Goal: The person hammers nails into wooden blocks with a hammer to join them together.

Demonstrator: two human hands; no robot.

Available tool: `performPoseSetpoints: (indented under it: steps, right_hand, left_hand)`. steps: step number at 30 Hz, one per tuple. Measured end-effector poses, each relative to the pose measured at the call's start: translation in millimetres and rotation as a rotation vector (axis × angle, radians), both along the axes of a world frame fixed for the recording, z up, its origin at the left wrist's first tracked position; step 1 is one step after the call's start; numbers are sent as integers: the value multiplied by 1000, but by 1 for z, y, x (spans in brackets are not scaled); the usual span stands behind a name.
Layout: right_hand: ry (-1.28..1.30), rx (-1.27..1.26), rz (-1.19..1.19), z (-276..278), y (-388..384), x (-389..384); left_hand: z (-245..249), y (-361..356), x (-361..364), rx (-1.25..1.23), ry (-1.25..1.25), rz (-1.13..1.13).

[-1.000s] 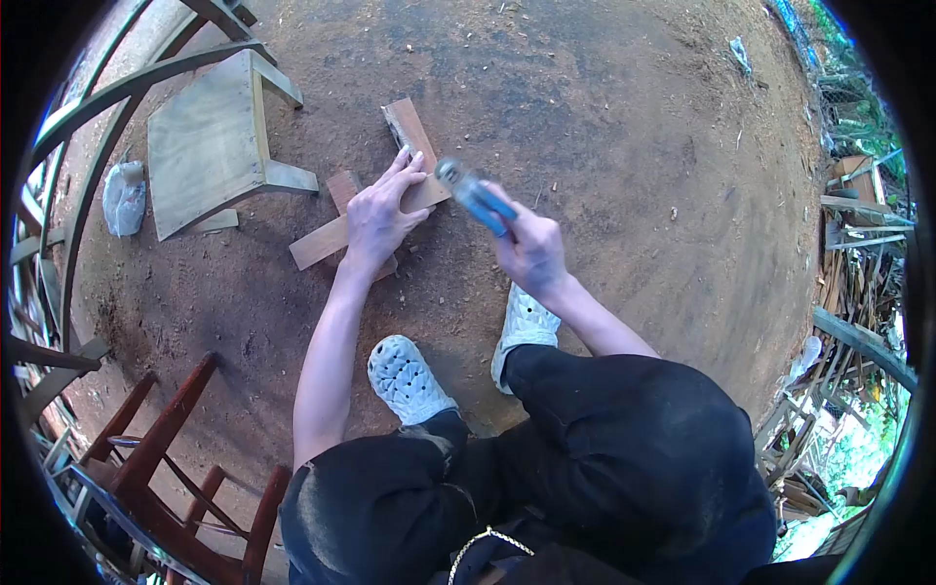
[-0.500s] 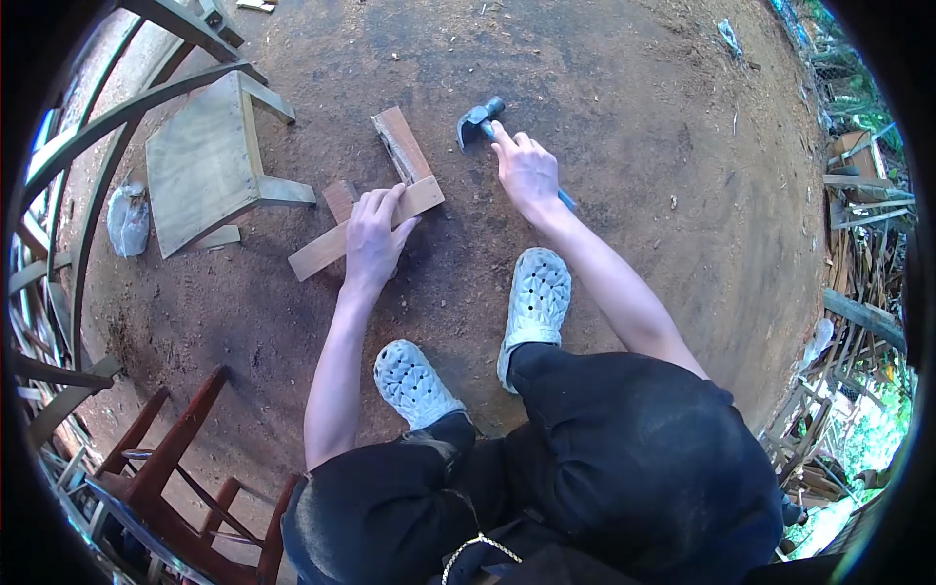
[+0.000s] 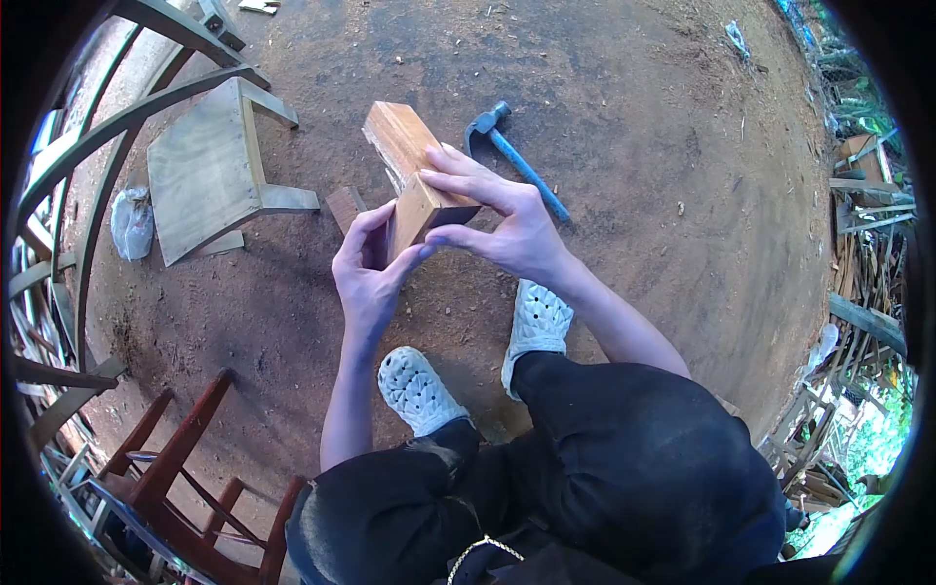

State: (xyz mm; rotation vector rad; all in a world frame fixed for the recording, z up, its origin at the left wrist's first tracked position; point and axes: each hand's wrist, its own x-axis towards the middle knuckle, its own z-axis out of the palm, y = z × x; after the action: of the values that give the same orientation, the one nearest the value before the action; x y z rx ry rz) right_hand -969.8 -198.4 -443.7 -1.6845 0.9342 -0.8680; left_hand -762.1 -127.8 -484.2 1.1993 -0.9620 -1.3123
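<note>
Both my hands are around a joined wooden piece point(image 3: 408, 134), raised and tilted so that its longer block points away from me. My left hand point(image 3: 367, 283) grips the lower board point(image 3: 413, 213) from the left, thumb on its near side. On the right, my right hand point(image 3: 509, 216) clasps the corner where block and board meet, fingers on top and thumb below. Just beyond it, a claw hammer point(image 3: 526, 174) with a blue handle lies on the ground, touched by neither hand. A small wood block point(image 3: 344, 207) rests beside my left hand.
A small wooden stool point(image 3: 203, 171) lies tipped on the dirt floor at left, beside a clear plastic bag point(image 3: 132, 224). Curved wooden frames point(image 3: 107, 127) line the left edge. A reddish-brown chair point(image 3: 175, 458) is at lower left. Scrap wood point(image 3: 858, 234) is piled on the right.
My right hand has let go of the hammer, which now lies on the ground, and has moved left onto the wooden piece. The piece has been lifted and turned in my hands.
</note>
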Motion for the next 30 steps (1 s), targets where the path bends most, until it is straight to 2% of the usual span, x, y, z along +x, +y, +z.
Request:
performPoseSetpoints:
  steps: [2,11,15,17,19,21,23,27,29,30]
  right_hand:
    - [10,-30,-17,6,2,1]
    - [-146,-3,-57,19,12,1]
    - [-347,100,-74,6,15,-2]
    - [-422,145,-77,-2,15,-4]
    - [-464,317,-143,-9,13,-4]
    - [-417,356,-197,-26,12,-6]
    - [-260,489,-335,-49,8,-8]
    - [-194,481,-378,-101,13,-15]
    - [-176,491,-373,-108,17,-19]
    - [-82,399,-400,-107,21,-20]
  left_hand:
    - [8,1,-2,-132,-94,28]
    - [32,6,-5,-188,-228,37]
    - [43,3,-5,-217,-377,38]
    - [48,-1,-4,-154,-481,-44]
    - [46,-8,-5,-109,-550,-77]
    - [34,-19,-4,-63,-621,-110]
    - [2,-31,-3,-192,-849,-199]
    - [-47,-40,-11,-272,-943,-251]
    - [-60,-39,-19,-320,-989,-290]
    - [-68,-38,-24,-356,-1008,-270]
